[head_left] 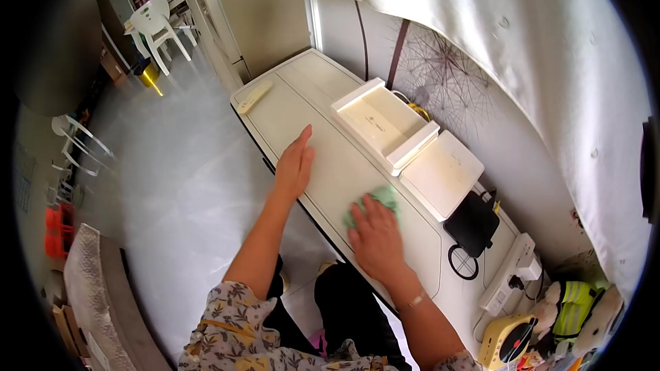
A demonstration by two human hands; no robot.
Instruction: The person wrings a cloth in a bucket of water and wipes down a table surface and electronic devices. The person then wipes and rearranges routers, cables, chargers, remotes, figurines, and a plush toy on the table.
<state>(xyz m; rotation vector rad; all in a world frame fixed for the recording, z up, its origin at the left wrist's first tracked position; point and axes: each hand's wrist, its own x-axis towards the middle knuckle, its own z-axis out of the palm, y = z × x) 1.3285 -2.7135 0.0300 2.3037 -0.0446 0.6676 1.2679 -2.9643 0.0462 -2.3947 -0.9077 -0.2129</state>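
My right hand presses a light green cloth down on the white cabinet top. The cloth bunches out around the fingertips, and part of it is hidden under the palm. My left hand is over the front edge of the cabinet, fingers stretched out and seen from the side, with nothing in it. Behind my hands, against the wall, stand a white tray-like box and a flat white box.
A cream-coloured long object lies at the cabinet's far left end. On the right are a black pouch, a black ring, a power strip, a yellow record-player-shaped device and a plush toy. White chairs stand across the floor.
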